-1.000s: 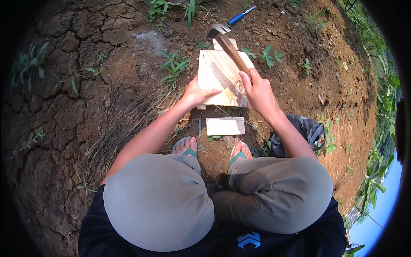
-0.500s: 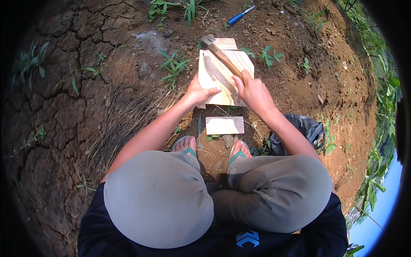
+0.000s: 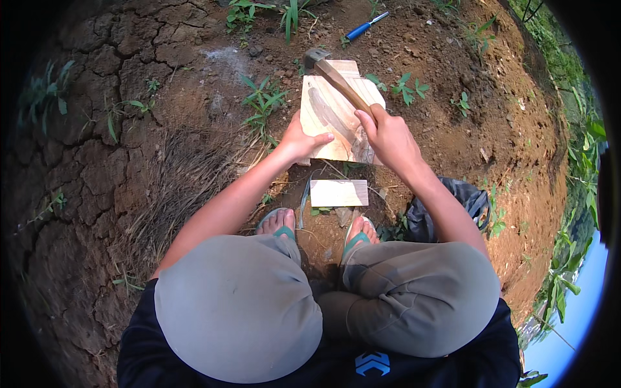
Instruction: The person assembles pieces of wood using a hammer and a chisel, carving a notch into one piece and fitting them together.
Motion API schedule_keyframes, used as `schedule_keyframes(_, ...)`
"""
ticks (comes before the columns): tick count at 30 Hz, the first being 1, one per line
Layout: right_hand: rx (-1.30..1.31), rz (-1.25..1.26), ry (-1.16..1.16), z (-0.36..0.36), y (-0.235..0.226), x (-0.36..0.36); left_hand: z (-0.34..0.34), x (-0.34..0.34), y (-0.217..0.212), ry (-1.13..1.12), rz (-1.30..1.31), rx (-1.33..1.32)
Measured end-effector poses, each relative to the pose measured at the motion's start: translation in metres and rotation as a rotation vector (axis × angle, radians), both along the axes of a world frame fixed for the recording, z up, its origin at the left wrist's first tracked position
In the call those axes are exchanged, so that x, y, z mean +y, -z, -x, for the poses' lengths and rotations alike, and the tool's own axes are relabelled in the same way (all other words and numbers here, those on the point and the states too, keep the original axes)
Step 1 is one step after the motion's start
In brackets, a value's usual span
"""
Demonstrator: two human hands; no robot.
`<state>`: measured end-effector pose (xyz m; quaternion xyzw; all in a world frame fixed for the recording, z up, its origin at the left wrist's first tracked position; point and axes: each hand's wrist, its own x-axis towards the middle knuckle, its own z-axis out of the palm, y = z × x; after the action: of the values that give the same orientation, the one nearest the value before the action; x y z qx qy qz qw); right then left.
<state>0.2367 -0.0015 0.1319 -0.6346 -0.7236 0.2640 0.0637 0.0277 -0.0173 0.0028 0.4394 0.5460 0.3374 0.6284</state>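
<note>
I squat on bare cracked soil. My left hand grips the near left edge of a pale wooden board lying on the ground in front of me. My right hand is closed around the wooden handle of a hammer. The hammer's dark metal head sits at the board's far left corner, and the handle slants across the board toward my right hand.
A small pale wooden block lies between the board and my sandalled feet. A blue-handled tool lies on the soil beyond the board. A dark bag rests by my right knee. Small green weeds grow around.
The hammer has swung down and back toward the board's far left corner; a second ago its head was raised farther out. My left hand stayed on the board.
</note>
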Motion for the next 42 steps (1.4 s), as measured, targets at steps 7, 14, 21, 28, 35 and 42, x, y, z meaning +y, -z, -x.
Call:
schedule_keyframes(7,-0.101,0.104,-0.046,0.001,0.026,-0.004,0.000,0.009,-0.004,0.067,0.055,-0.005)
schedule_keyframes(14,0.001,0.054,0.027,0.025,-0.014,-0.001,0.005,-0.003,-0.001,-0.027,-0.024,0.136)
schedule_keyframes(21,0.053,-0.023,0.012,0.019,-0.009,0.003,0.014,-0.006,0.008,-0.041,-0.073,0.114)
schedule_keyframes(28,-0.090,0.158,-0.057,0.007,0.029,-0.001,0.009,-0.001,0.001,-0.001,-0.033,0.066)
schedule_keyframes(35,-0.012,0.086,-0.010,0.016,0.001,-0.001,0.004,-0.007,-0.005,-0.060,-0.064,0.108)
schedule_keyframes(42,0.136,-0.061,0.045,0.022,-0.019,0.013,0.012,-0.027,-0.007,0.010,-0.085,0.375)
